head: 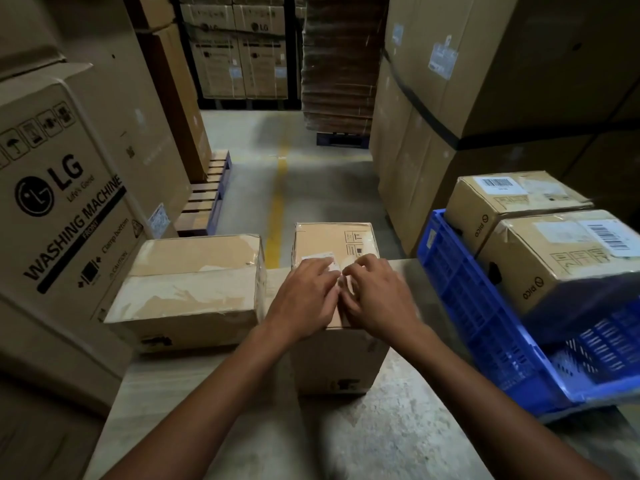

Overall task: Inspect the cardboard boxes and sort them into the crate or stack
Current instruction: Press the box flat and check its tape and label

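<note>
Here, my two bare hands rest on top of a small upright cardboard box [334, 244] standing on a pale work surface [346, 438] directly in front of me. My left hand [304, 299] lies palm-down on the near left part of the lid, fingers spread and loosely extended. My right hand [377, 296] lies beside it, fingers curled slightly, the fingertips meeting those of the left over a small white label [318, 256] near the lid's centre. Neither hand grips anything; both press or feel the top.

Just left of my left hand, close to the middle box but apart from it, sits a wider, flatter box [187, 289] with scuffed, torn-looking tape on top. To the right of my right hand, a blue plastic crate [478, 306] stands tilted, holding two barcode-labelled boxes [554, 258]. Beyond my fingertips a warehouse aisle with a yellow floor line [277, 202] runs away between tall cartons; a large washing machine carton [69, 209] rises far to my left.

I judge this to be the inspection step: I am checking the label and seal of the middle box. Next I would need to slide my hands down to its sides, grip firmly, and lift it either rightward into the crate or leftward toward the other box, depending on its condition.
</note>
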Demonstrator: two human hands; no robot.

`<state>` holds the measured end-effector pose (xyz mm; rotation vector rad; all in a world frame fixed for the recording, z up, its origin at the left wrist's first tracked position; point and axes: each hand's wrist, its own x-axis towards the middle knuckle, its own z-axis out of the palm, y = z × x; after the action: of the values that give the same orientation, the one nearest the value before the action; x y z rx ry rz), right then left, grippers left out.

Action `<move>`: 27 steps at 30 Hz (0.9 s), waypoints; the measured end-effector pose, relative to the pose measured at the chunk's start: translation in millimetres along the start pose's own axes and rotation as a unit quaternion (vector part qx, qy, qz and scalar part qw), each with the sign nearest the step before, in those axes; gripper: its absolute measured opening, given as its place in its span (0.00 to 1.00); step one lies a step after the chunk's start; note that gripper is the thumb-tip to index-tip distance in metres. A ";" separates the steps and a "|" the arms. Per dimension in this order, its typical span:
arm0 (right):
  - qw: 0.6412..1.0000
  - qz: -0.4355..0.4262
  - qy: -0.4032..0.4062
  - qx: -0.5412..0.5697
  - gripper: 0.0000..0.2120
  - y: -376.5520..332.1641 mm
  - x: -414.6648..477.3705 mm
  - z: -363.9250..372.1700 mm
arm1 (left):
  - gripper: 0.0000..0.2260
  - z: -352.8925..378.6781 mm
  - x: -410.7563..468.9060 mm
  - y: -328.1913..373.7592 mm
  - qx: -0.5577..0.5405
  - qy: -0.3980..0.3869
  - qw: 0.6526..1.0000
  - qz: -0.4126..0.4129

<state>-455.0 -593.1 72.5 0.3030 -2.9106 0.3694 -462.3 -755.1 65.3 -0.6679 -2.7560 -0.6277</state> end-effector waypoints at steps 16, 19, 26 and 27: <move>0.997 0.016 -0.032 -0.062 0.18 -8.3 50.8 6.8 | 0.14 -3.1 40.9 -18.4 0.025 -0.046 0.997 -0.054; 0.999 -0.011 -0.010 -0.051 0.19 -9.1 45.8 19.0 | 0.19 10.6 38.6 -31.3 -0.044 -0.051 0.990 -0.123; 1.000 -0.003 -0.017 -0.012 0.20 7.3 38.7 9.3 | 0.27 14.7 44.9 -13.8 -0.185 -0.029 0.968 -0.168; 1.000 0.008 -0.016 -0.001 0.20 12.0 37.2 5.9 | 0.28 15.1 48.0 -8.1 -0.212 -0.021 0.962 -0.168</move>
<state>-494.3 -589.9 72.1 0.2890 -2.9456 0.3686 -509.7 -736.5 64.6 -0.2838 -2.8178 -1.3175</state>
